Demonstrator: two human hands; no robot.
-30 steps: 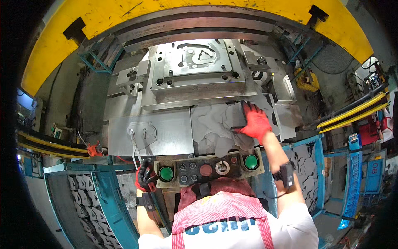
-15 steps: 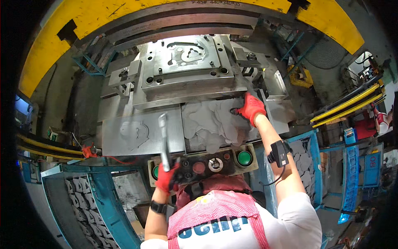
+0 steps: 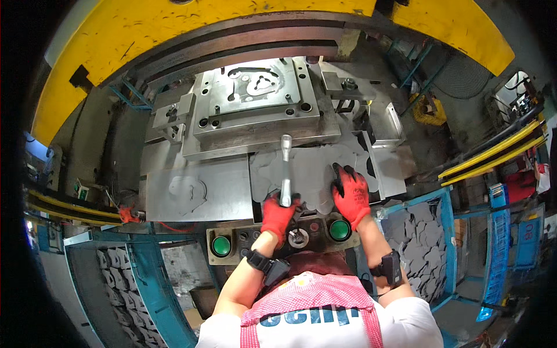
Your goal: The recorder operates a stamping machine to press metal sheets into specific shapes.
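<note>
My left hand, in a red glove with dark fingertips, is closed round the lower end of a silver metal rod. The rod's wider head points away from me, over a layer of flat grey metal blanks. To its right, my right hand in a matching glove lies palm down on the right side of these blanks, fingers stretched and apart. Beyond both hands stands a steel die with a curved cut-out shape and several upright pins. A single thin blank lies on the left steel plate.
A control box with green buttons sits between me and the plates. Overhead arches the yellow press frame. Blue-framed bins hold stacked parts at left and loose blanks at right. Yellow bars run along the right side.
My left hand has swung right and forward with the metal rod, from the control box to the blanks. My right hand has drawn back toward me from the blanks' far right corner.
</note>
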